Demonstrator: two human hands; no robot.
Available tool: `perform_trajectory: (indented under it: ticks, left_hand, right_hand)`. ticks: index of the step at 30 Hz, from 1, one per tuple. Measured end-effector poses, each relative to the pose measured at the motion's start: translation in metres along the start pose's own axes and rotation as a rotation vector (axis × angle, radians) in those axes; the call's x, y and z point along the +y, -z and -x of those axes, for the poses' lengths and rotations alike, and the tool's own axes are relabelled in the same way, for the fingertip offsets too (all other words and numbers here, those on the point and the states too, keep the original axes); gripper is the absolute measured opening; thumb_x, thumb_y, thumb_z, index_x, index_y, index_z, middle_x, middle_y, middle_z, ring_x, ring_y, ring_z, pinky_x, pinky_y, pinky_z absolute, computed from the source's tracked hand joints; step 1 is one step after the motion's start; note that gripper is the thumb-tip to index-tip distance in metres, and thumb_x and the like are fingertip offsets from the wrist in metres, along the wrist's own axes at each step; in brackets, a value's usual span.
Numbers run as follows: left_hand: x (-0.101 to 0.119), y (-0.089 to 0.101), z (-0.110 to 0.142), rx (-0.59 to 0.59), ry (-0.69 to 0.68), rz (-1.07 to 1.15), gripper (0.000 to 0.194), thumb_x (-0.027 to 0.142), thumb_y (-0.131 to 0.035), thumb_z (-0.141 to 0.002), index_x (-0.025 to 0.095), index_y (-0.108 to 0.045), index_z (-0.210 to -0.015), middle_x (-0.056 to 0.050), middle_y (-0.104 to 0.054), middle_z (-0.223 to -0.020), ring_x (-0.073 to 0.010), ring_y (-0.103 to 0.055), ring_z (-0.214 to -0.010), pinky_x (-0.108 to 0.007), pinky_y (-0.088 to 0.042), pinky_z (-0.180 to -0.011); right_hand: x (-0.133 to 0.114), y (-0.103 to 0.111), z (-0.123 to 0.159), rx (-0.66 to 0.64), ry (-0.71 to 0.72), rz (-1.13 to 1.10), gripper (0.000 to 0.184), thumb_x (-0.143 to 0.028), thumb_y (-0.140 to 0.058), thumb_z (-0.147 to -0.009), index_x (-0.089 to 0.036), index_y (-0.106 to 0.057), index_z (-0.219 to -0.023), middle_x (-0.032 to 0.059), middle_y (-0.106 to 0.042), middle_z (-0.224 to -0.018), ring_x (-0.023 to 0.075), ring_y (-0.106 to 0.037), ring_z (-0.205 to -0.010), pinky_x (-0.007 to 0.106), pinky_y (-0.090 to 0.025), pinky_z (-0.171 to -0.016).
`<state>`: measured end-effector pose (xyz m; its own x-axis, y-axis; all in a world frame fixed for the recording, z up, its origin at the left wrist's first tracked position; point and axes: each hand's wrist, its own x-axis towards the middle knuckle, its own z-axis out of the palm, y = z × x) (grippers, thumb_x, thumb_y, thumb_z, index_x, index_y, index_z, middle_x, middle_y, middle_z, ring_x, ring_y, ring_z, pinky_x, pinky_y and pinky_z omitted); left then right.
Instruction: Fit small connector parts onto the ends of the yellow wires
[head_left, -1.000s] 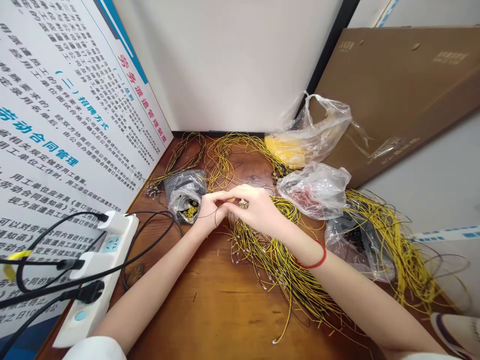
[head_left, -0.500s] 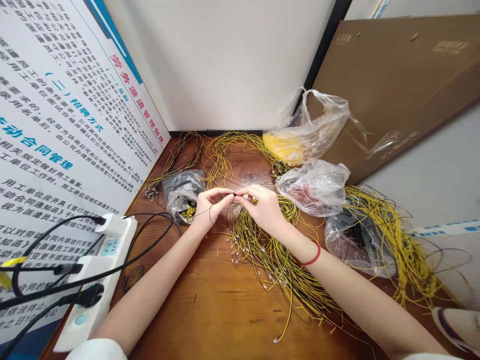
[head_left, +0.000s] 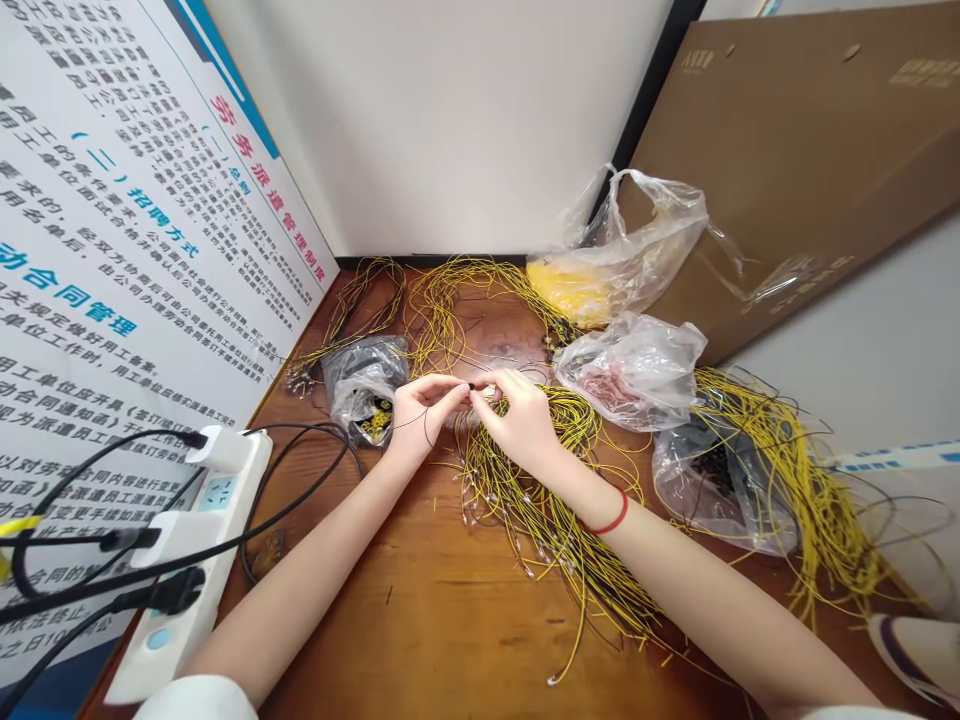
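Observation:
Both hands meet over the middle of the table, fingertips pinched around a small black part (head_left: 472,386). My left hand (head_left: 424,408) closes thumb and forefinger on its left side, and a thin dark wire (head_left: 429,428) loops across that hand's wrist side. My right hand (head_left: 517,415) pinches at the right side of the same part. What exactly the part is stays too small to tell. Beneath and beside my right hand spreads a large bundle of yellow and black wires (head_left: 555,520) with small whitish ends.
A bag of black and yellow pieces (head_left: 367,390) lies left of the hands. At the right are a bag with yellow contents (head_left: 577,285), one with reddish contents (head_left: 630,370), and one with black pieces (head_left: 720,480). A white power strip (head_left: 195,570) with black cables stands at left.
The hands stay together at nearly the same spot. The black part shows a little more between the fingertips. The whole view has shifted slightly.

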<state>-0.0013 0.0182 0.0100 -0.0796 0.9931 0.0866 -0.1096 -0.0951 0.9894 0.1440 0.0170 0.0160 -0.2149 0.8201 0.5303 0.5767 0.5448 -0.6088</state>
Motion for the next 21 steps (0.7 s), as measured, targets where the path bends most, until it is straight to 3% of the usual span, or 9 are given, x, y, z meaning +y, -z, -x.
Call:
perform_trajectory:
  ticks: [7, 12, 21]
  left_hand:
    - [-0.002, 0.0, -0.001, -0.018, -0.006, -0.039, 0.028, 0.039, -0.076, -0.064, 0.015, -0.064, -0.072, -0.003, -0.069, -0.068, -0.0154, -0.067, -0.061, -0.029, -0.059, -0.063]
    - [-0.005, -0.001, -0.001, -0.012, -0.016, -0.037, 0.027, 0.038, -0.074, -0.066, 0.015, -0.062, -0.072, -0.002, -0.067, -0.068, -0.0143, -0.066, -0.06, -0.026, -0.058, -0.06]
    - [-0.014, 0.002, 0.003, 0.044, -0.062, -0.16, 0.026, 0.038, -0.07, -0.07, 0.017, -0.056, -0.067, -0.001, -0.067, -0.065, -0.0151, -0.067, -0.061, -0.027, -0.055, -0.062]
  right_hand:
    - [0.003, -0.002, 0.001, 0.01, 0.004, -0.053, 0.01, -0.023, -0.059, -0.087, -0.022, -0.068, -0.09, 0.0049, -0.071, -0.088, 0.0211, -0.061, -0.087, 0.038, -0.046, -0.082]
    - [0.004, -0.004, 0.003, 0.039, -0.04, -0.102, 0.006, -0.022, -0.064, -0.084, -0.022, -0.069, -0.087, 0.0042, -0.072, -0.085, 0.0203, -0.063, -0.083, 0.036, -0.047, -0.079]
    - [0.006, -0.002, 0.002, -0.053, -0.102, -0.153, 0.011, -0.028, -0.062, -0.085, -0.023, -0.07, -0.091, 0.0038, -0.071, -0.088, 0.0193, -0.063, -0.082, 0.036, -0.048, -0.079]
